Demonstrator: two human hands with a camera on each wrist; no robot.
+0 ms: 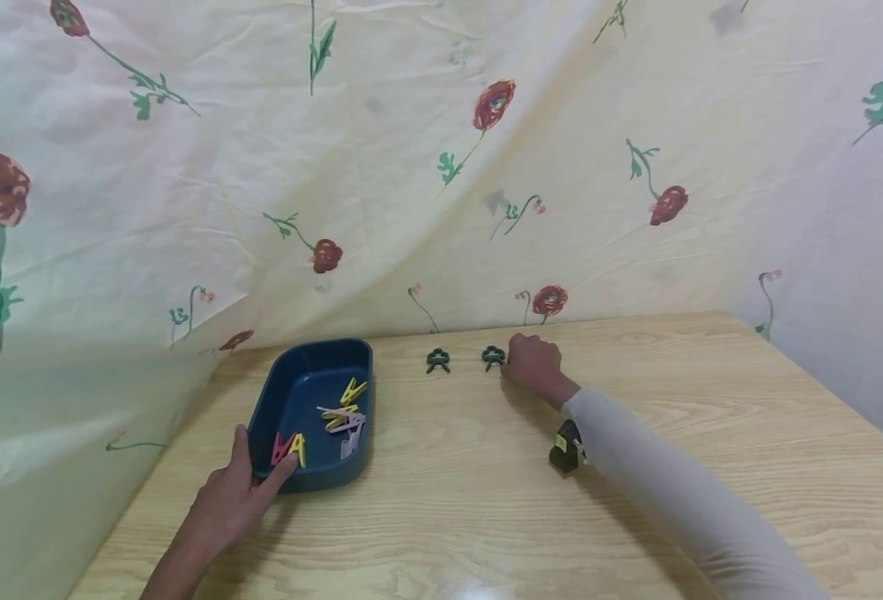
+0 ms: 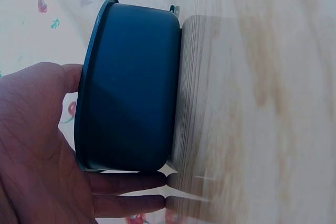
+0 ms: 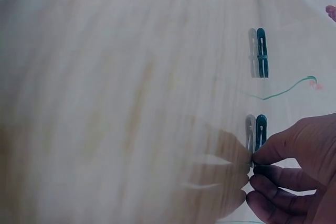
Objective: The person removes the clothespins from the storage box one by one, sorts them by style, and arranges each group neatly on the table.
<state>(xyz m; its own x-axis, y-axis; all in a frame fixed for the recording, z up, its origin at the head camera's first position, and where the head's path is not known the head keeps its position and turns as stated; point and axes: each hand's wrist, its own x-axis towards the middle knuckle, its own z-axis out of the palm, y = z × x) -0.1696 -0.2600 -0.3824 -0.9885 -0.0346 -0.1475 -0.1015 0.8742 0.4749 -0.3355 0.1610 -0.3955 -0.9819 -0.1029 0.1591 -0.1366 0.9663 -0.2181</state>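
A dark blue plastic tub (image 1: 313,482) rests on the wooden table at the left. My left hand (image 1: 234,500) holds its near left corner, thumb over the rim and fingers against the outer wall; the left wrist view shows the tub's side (image 2: 131,87) between them. Inside lie yellow, lilac and red clothespins (image 1: 353,390). Towards the back edge, my right hand (image 1: 534,367) pinches a dark green clip (image 1: 493,357) between thumb and fingertips, its lower end hidden by them in the right wrist view. A matching green clip (image 1: 438,360) stands to its left.
A flower-printed cloth (image 1: 411,167) hangs behind the wooden table (image 1: 449,500) and along its left side. A small black device (image 1: 564,447) is worn at my right wrist, by the sleeve (image 1: 681,492).
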